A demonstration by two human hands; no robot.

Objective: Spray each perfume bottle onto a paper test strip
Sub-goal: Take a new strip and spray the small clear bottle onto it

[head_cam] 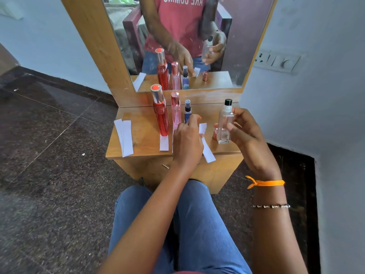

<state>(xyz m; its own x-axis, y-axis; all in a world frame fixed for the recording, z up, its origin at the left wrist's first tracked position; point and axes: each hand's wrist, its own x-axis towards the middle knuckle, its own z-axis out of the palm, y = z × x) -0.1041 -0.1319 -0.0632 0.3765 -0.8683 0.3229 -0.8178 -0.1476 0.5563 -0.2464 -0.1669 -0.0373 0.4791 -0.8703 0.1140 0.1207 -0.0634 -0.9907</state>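
Note:
On a small wooden dressing table (142, 135) stand a tall red perfume bottle (162, 117), a pink bottle (175, 111) and a small blue spray bottle (187, 111) in a row. My right hand (246, 133) holds a clear bottle with a black cap (224, 125) upright just above the table's right side. My left hand (187, 139) sits in front of the blue bottle, its fingers pinching the upper end of a white paper strip (208, 153). Another strip (164, 143) lies in front of the red bottle.
Two spare strips (124, 137) lie at the table's left edge. A rose-gold cap (214, 134) stands behind the clear bottle. A mirror (187, 46) rises at the back. A wall with a switch plate (276, 61) is close on the right.

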